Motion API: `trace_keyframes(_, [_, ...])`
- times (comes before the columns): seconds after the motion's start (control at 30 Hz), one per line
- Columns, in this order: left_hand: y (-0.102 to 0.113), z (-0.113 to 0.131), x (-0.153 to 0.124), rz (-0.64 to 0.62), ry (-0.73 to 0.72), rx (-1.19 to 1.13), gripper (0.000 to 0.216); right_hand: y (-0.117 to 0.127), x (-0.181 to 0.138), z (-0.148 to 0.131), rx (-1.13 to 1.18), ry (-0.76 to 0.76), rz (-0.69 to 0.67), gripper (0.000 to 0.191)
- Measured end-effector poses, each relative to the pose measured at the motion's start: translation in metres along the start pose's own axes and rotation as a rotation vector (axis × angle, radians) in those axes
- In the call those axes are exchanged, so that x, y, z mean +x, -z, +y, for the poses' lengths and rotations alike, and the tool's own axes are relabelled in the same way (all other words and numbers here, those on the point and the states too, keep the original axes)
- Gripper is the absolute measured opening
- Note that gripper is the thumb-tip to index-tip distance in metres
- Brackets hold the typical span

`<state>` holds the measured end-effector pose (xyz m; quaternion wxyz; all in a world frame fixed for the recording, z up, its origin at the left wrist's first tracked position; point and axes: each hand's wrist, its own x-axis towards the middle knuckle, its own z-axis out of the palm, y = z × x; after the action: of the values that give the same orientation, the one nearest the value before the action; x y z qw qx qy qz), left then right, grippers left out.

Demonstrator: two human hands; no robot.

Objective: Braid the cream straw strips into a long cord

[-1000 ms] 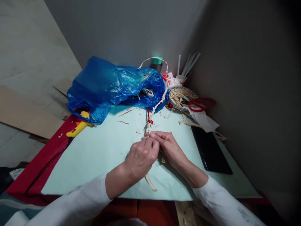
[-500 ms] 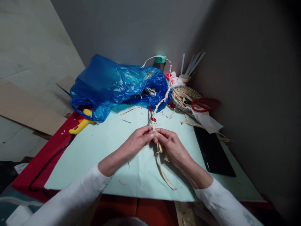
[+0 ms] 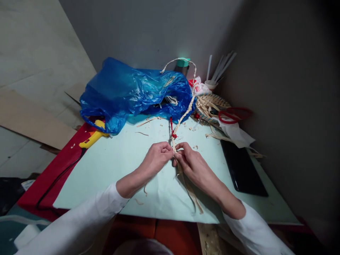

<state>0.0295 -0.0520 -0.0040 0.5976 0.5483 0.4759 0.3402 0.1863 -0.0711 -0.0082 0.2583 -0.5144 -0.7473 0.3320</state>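
A pale braided straw cord (image 3: 186, 115) runs from between my hands up and back over the blue plastic bag (image 3: 132, 94), with a red tie (image 3: 172, 129) knotted on it just beyond my fingers. My left hand (image 3: 156, 157) and my right hand (image 3: 190, 163) meet at the braid's near end, fingers pinched on its strands. Loose flat straw strips (image 3: 192, 196) trail from under my right hand toward the table's near edge.
A light green sheet (image 3: 111, 166) covers the table. A yellow glue gun (image 3: 91, 136) with black cable lies left on red cloth. Back right: a woven basket (image 3: 209, 106), red scissors (image 3: 231, 115), a cup of white sticks (image 3: 212, 83), a black tablet (image 3: 243, 168).
My left hand has swung from over the strands round to the braid's left side. Both hands shifted slightly away from me, and the loose strips now trail under my right wrist.
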Motion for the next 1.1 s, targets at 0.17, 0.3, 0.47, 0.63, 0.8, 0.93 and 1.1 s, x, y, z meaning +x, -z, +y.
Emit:
trace_keyframes(0.17, [-0.001, -0.005, 0.001, 0.079, -0.014, 0.092, 0.012, 0.004, -0.006, -0.007, -0.596, 0.044, 0.112, 0.015])
trace_keyframes(0.3, [-0.003, -0.005, -0.001, 0.088, -0.004, 0.046, 0.012, 0.001, -0.011, -0.003, -0.712, 0.285, 0.257, 0.016])
trace_keyframes(0.47, [0.002, -0.004, -0.002, 0.061, 0.062, -0.08, 0.013, -0.008, -0.012, -0.005, -0.724, 0.541, 0.285, 0.016])
trace_keyframes(0.63, [0.01, -0.001, -0.003, 0.013, 0.103, -0.24, 0.014, -0.018, -0.012, -0.008, -0.745, 0.704, 0.372, 0.019])
trace_keyframes(0.8, [0.012, 0.003, -0.006, -0.017, 0.084, -0.322, 0.015, -0.019, -0.016, -0.009, -0.651, 0.679, 0.292, 0.019])
trace_keyframes(0.93, [0.014, 0.006, -0.007, -0.032, 0.078, -0.346, 0.017, -0.005, -0.016, -0.014, -0.25, 0.413, 0.278, 0.021])
trace_keyframes(1.1, [0.016, 0.007, -0.007, -0.086, 0.072, -0.359, 0.02, 0.003, -0.003, -0.011, 0.357, -0.053, 0.208, 0.023])
